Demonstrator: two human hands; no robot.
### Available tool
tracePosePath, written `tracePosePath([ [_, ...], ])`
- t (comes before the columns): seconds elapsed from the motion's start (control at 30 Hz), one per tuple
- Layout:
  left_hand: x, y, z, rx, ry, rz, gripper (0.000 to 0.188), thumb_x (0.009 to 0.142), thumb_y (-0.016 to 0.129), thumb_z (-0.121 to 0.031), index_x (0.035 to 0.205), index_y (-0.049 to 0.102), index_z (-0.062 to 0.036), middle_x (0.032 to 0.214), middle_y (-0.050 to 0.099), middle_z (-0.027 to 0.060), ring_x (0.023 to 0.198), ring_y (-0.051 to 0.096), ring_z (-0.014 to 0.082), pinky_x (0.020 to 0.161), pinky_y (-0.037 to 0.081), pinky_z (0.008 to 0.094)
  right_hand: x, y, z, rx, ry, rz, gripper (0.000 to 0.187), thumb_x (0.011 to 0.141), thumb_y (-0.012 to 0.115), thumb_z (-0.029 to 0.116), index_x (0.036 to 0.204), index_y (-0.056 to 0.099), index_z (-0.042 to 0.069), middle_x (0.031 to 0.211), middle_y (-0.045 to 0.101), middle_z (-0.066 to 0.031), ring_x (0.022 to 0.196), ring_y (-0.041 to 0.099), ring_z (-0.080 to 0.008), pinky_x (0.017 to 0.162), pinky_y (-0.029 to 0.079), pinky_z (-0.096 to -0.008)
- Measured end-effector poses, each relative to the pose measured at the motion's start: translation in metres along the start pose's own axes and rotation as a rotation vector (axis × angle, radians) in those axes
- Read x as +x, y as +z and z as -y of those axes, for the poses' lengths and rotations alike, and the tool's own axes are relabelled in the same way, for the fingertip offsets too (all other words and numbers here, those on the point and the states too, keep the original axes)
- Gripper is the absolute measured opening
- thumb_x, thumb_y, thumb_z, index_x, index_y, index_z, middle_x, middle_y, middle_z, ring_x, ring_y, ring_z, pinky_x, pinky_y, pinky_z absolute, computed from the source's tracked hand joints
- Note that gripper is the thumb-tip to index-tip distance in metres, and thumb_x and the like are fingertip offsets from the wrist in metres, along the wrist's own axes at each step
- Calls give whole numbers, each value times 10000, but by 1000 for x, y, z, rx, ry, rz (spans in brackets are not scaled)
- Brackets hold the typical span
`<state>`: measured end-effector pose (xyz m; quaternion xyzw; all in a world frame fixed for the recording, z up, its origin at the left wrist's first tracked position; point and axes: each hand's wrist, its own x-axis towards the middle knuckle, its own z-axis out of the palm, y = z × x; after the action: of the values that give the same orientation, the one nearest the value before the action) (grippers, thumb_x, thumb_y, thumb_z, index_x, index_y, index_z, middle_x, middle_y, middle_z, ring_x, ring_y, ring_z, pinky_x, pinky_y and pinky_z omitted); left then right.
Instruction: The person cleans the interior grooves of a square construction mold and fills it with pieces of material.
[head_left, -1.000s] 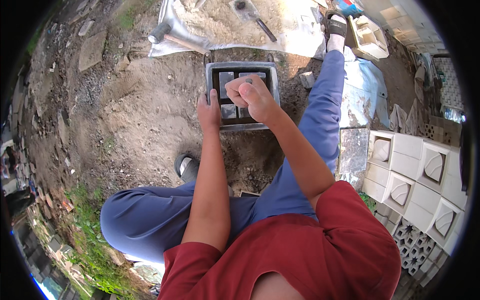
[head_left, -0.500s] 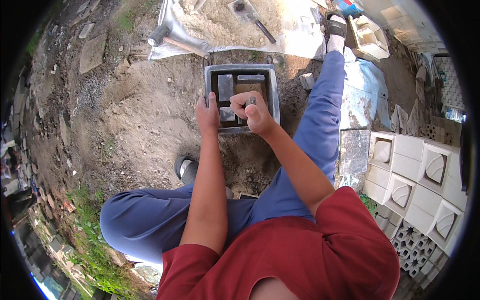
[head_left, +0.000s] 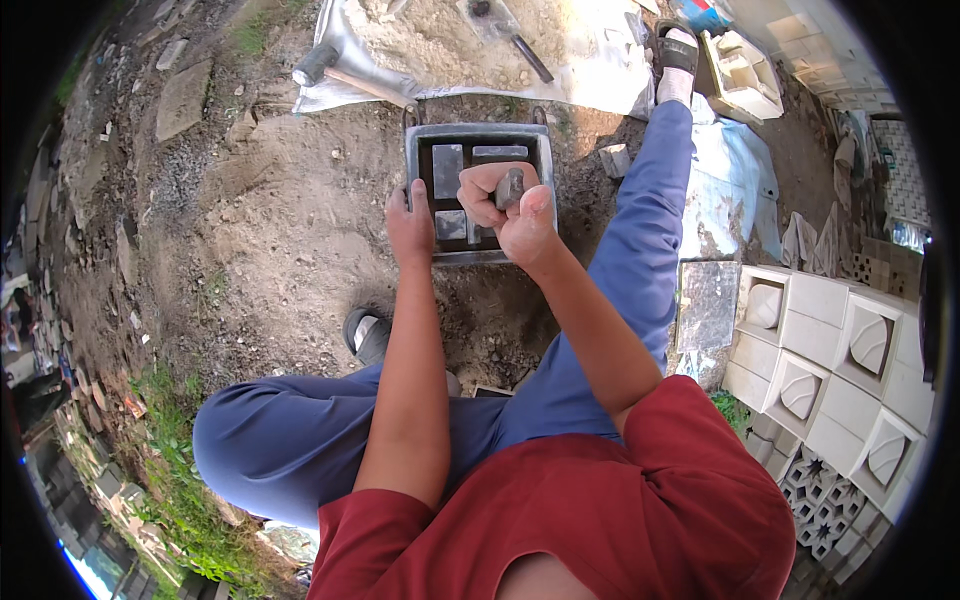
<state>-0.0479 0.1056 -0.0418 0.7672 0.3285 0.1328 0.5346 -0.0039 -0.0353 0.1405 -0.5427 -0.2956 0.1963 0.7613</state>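
A grey metal block mould (head_left: pixel 480 131) sits on the dirt in front of me, with rectangular grey core blocks (head_left: pixel 447 172) inside its four walls. My left hand (head_left: pixel 411 222) grips the mould's left wall, its thumb along the top edge. Above the mould's right half, my right hand (head_left: pixel 512 215) is wrapped round a dark, blunt-ended rod (head_left: pixel 511 187). The rod points up toward me end-on; its lower end is hidden under the fist, so I cannot tell whether it touches the mould.
Beyond the mould a white sheet (head_left: pixel 345 92) holds pale sand (head_left: pixel 430 40), a trowel (head_left: pixel 530 56) and a mallet (head_left: pixel 318 65). Stacked pale decorative blocks (head_left: pixel 815 350) stand at the right. My outstretched leg (head_left: pixel 640 230) runs along the mould's right side.
My right hand has risen, and the rod's end looks larger and nearer. My left hand stays on the mould wall. The whole view has shifted slightly.
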Motion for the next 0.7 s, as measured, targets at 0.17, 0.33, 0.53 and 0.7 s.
tracePosePath([
  [0.17,-1,0,-1,-28,11,0,529,1013,518,-467,1078,643,43,1044,634,267,1012,599,451,894,463,482,-9,-2,-33,-125,-14,-60,822,911,377,840,613,285,80,609,235,45,567,220,-78,501,172,-296],
  [0.33,-2,-4,-2,26,5,20,510,1014,519,-460,1067,648,30,1015,638,260,980,607,451,870,466,488,-7,4,-27,-156,65,-51,802,943,381,796,614,320,67,594,247,43,562,237,-85,502,184,-299],
  [0.53,3,-3,1,-67,20,-19,514,1023,502,-461,1060,648,30,1028,640,271,995,607,450,874,462,492,0,-3,-10,-132,70,-20,805,948,352,799,607,301,72,590,237,39,562,240,-91,504,187,-301],
  [0.7,5,2,7,-20,26,-36,514,1037,485,-465,1027,649,22,949,641,224,903,599,372,825,462,453,-9,-12,-32,-200,67,-4,810,948,338,800,604,288,69,587,243,30,557,239,-95,503,187,-303],
])
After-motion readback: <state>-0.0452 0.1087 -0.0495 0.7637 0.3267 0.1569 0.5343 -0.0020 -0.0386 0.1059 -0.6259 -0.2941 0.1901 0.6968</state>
